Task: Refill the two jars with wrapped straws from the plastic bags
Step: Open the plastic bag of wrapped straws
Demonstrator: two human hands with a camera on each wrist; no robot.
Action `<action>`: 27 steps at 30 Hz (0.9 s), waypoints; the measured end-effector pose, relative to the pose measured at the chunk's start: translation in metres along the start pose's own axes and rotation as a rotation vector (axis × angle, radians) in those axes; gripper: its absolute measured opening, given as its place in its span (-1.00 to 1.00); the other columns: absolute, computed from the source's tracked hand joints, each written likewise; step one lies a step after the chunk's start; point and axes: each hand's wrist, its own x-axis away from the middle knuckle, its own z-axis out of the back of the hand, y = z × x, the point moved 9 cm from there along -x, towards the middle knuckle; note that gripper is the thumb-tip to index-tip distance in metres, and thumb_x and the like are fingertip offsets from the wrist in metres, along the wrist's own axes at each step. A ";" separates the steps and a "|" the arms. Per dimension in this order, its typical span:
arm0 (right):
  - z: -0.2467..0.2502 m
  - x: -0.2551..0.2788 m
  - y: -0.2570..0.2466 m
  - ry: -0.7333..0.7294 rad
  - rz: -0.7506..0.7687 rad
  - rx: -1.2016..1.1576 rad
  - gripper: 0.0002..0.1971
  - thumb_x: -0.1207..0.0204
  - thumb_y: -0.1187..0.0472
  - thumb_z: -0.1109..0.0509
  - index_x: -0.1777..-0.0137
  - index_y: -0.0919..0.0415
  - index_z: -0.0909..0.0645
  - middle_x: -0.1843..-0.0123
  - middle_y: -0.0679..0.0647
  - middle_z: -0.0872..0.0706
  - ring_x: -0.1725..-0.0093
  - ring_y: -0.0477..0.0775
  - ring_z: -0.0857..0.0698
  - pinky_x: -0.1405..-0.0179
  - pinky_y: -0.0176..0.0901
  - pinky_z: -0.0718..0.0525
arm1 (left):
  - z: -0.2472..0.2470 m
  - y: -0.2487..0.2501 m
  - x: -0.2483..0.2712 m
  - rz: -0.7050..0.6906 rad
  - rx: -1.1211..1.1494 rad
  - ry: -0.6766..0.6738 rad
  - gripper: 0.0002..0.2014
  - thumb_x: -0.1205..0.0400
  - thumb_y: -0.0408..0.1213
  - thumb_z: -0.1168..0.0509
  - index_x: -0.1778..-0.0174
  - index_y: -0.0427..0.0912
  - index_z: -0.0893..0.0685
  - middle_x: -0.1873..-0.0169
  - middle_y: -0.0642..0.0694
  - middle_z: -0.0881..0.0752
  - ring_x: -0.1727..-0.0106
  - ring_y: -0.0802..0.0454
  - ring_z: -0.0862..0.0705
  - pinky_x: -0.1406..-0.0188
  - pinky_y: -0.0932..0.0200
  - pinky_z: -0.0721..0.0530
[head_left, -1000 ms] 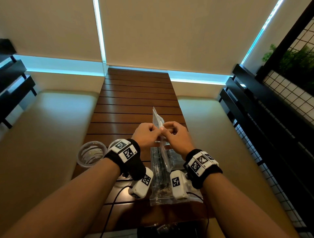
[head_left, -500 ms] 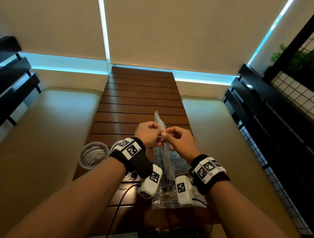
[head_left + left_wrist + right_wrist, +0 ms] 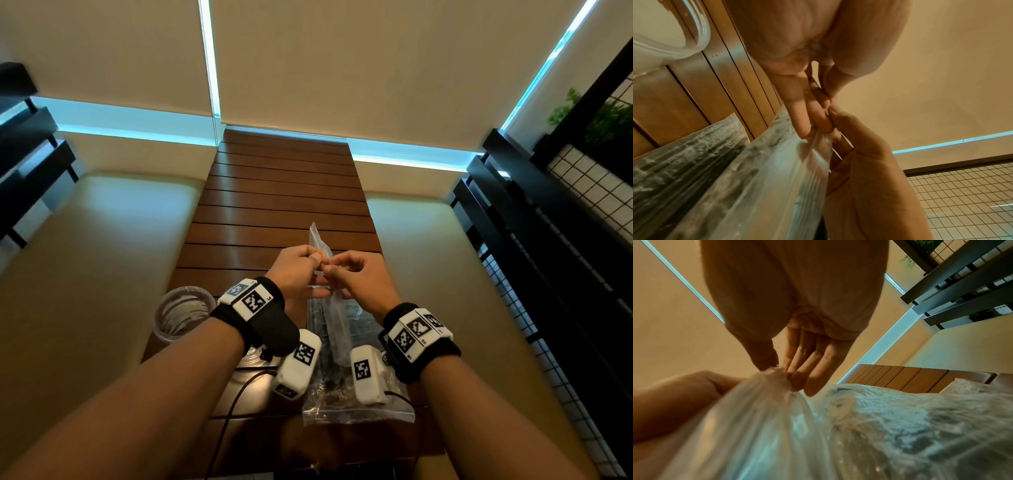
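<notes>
A clear plastic bag of wrapped straws [image 3: 334, 318] is lifted above the wooden table [image 3: 284, 192]. My left hand [image 3: 301, 270] and right hand [image 3: 352, 274] meet at its upper part, and both pinch the plastic there. In the left wrist view my left hand [image 3: 813, 126] nips the bag [image 3: 764, 178]. In the right wrist view my right hand [image 3: 783, 368] pinches the bunched plastic of the bag [image 3: 760, 418]. A second bag of straws [image 3: 356, 401] lies flat on the table beneath. One clear jar [image 3: 183, 313] stands at the left; another jar [image 3: 251, 354] is mostly hidden behind my left wrist.
Beige bench seats [image 3: 102, 257] run along both sides of the narrow table. A black railing with wire mesh [image 3: 548, 274] stands on the right. A black cable [image 3: 226, 418] trails over the near end of the table.
Both hands have stayed together on the bag's upper part, with small shifts of the fingers. The view has tilted a little; the bag hangs much as before.
</notes>
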 end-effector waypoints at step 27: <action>-0.001 -0.016 -0.002 0.044 -0.088 -0.093 -0.87 -0.55 0.17 -0.45 0.11 0.18 -0.81 0.18 0.13 -0.85 0.13 0.18 -0.84 0.10 0.24 -0.82 | 0.014 0.013 -0.009 -0.151 -0.258 0.124 -0.88 -0.54 -0.27 -0.50 0.12 -0.27 -0.80 0.20 -0.22 -0.84 0.13 -0.08 -0.84 0.19 0.05 -0.79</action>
